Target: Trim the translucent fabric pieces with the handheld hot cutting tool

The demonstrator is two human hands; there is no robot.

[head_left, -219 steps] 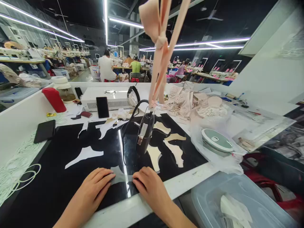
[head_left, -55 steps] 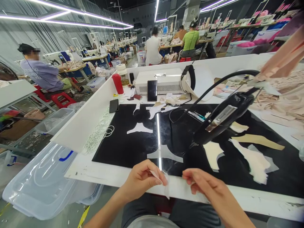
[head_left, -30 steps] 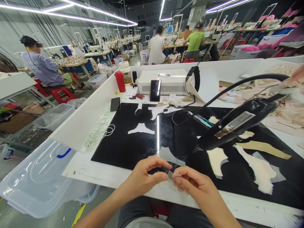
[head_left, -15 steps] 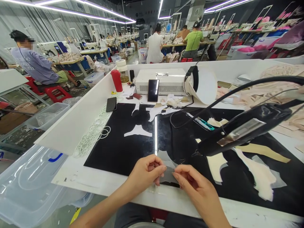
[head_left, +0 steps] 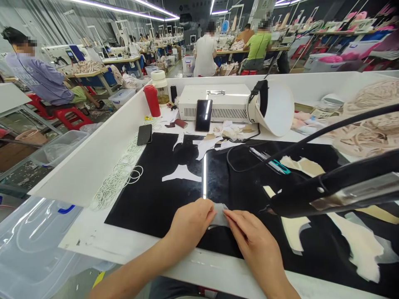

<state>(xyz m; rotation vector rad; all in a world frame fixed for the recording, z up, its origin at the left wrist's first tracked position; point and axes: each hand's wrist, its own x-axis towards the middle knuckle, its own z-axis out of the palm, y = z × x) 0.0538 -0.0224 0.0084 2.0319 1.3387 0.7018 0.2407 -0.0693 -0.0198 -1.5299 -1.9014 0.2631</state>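
Note:
A small piece of thin grey, see-through fabric (head_left: pixel 220 216) spans the gap between my two hands, low over the black mat (head_left: pixel 146 199). My left hand (head_left: pixel 193 220) pinches its left side, thumb pressed to curled fingers. At its right side my right hand (head_left: pixel 256 237) grips the edge between thumb and fingertips. The fabric looks folded or bunched, and parts of it are hidden behind my fingers. Beyond my hands lies a white pattern piece (head_left: pixel 181 172). Cream cut pieces with grey backing (head_left: pixel 294 232) rest to the right of my right hand.
A black lamp-like arm (head_left: pixel 336 187) reaches in from the right above the mat. Cutters and pens (head_left: pixel 269 161), a phone (head_left: pixel 203 115), a white metal box (head_left: pixel 215 99), a red cup (head_left: pixel 152 101) and pale elastic loops (head_left: pixel 115 182) surround it. Several people sit at sewing tables beyond.
The grey fabric shows smaller between my hands and looks folded, where it was spread wider. Both hands have turned knuckles up. The camera view has shifted slightly.

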